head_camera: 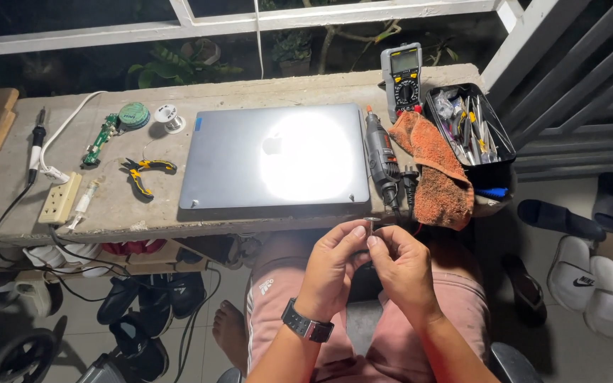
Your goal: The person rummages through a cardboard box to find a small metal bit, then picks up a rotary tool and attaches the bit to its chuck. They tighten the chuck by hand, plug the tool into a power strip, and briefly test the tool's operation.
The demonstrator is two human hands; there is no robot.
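I pinch a small metal bit [369, 224] between the fingertips of both hands, just above my lap and just in front of the bench edge; it is too small to tell exactly what it is, but it looks like a short shiny pin or screw. My left hand [335, 266] curls closed around it from the left, thumb and forefinger up, and my right hand [400, 268] closes on it from the other side, the 2 hands touching. Just beyond my fingers lies the rotary tool [381, 157], flat on the bench with its nose pointing away from me, beside the orange rag [438, 177]. The closed grey laptop [276, 157] sits to the left, lid unopened, so I judge the work on it has hardly begun: I am only fiddling with the small piece, and everything on the laptop itself is left to do. Farther out are the yellow-handled pliers [140, 172], the multimeter [402, 76] and the black tray of tools [471, 128].
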